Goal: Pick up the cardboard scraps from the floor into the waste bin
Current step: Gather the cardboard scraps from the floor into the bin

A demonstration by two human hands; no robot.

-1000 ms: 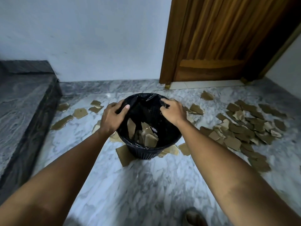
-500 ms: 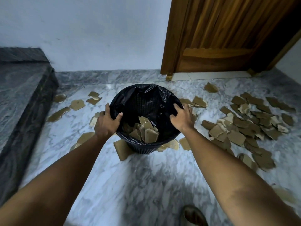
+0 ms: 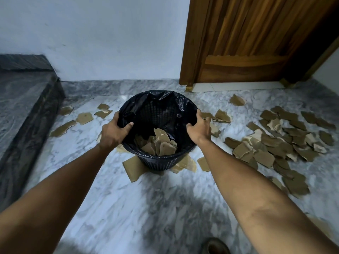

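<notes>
Both hands shifting along bin rim since earlier frame: left hand (image 3: 114, 132) and right hand (image 3: 199, 128) now gripping opposite sides of waste bin (image 3: 157, 160), standing mid-floor. Cardboard scraps (image 3: 275, 143) lying mostly right of bin. Step: likely repositioning bin; next move calling for carrying it toward right pile.

Both arms outstretched, left hand (image 3: 113, 132) and right hand (image 3: 200, 127) in curled grip.

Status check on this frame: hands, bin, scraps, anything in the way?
Left hand and right hand grip waste bin rim. Some cardboard scraps inside; big pile on floor right. Bin stands on scraps.
</notes>
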